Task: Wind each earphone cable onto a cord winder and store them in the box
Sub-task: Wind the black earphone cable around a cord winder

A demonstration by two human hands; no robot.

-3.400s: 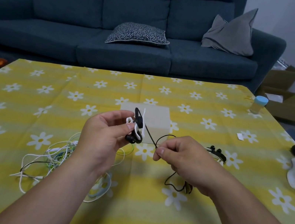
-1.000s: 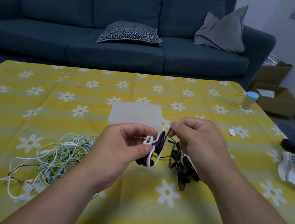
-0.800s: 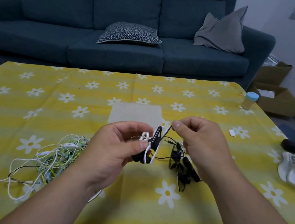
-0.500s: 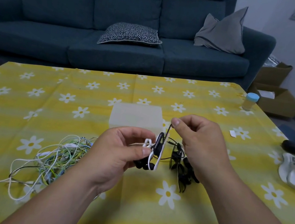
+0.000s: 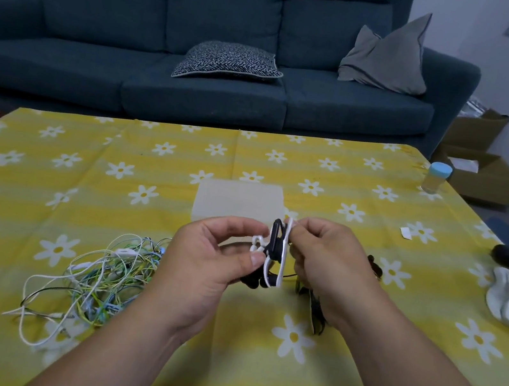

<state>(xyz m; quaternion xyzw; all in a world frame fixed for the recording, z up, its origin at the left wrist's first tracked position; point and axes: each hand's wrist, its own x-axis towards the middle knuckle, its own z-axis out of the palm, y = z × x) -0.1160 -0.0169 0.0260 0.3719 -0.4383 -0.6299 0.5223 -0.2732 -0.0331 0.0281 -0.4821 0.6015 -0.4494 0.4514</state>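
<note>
The white cord winder (image 5: 281, 268) is held up between both hands, just in front of the pale box (image 5: 239, 197). Black cable (image 5: 274, 238) is wrapped round it, though fingers cover part of it and I can't count the turns. The left hand (image 5: 211, 263) pinches its near side between thumb and forefinger. The right hand (image 5: 325, 265) pinches its top edge, fingers curled. More black earphones (image 5: 316, 311) lie half hidden behind the right wrist. A tangle of cables (image 5: 104, 275), white and green, sits to the left on the yellow flowered tablecloth (image 5: 44, 191).
</note>
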